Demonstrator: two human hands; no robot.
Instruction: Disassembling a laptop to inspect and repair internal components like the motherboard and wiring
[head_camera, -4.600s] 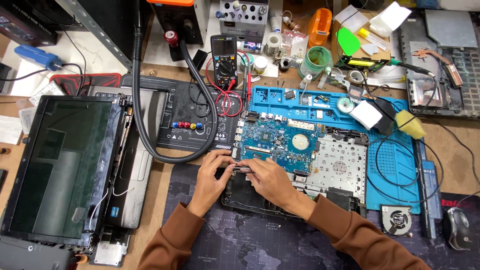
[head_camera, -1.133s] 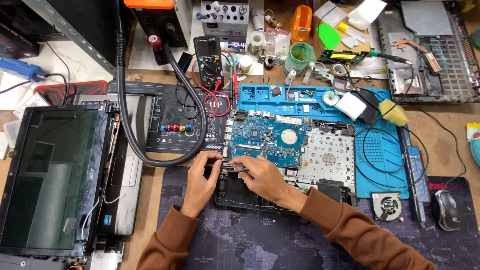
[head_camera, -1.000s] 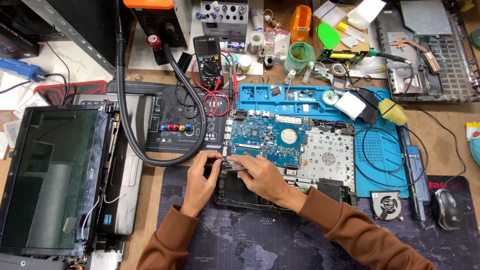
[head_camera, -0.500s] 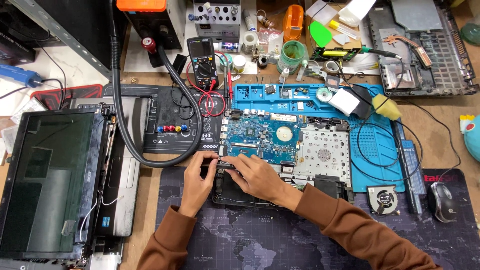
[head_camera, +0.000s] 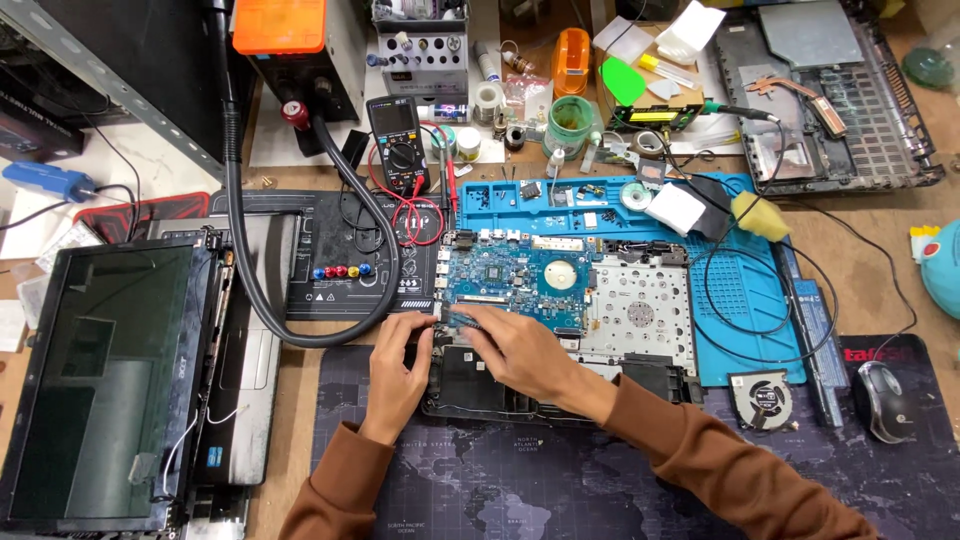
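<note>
While the left hand (head_camera: 398, 372) stays flat on the black laptop base (head_camera: 470, 385) near the desk's front edge, the right hand (head_camera: 515, 345) keeps pinching a small part at the blue circuit board's (head_camera: 510, 280) lower left corner, so nothing is released yet.

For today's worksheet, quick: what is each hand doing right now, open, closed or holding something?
Left hand: fingers bent, resting on the laptop base edge; grip unclear.
Right hand: fingers pinched at the blue motherboard edge; what it holds is hidden.

Wooden surface (head_camera: 880, 270), crowded, evenly lit from above; dark map-printed mat (head_camera: 560, 480) in front, grey metal shelf post (head_camera: 110, 90) far left.
</note>
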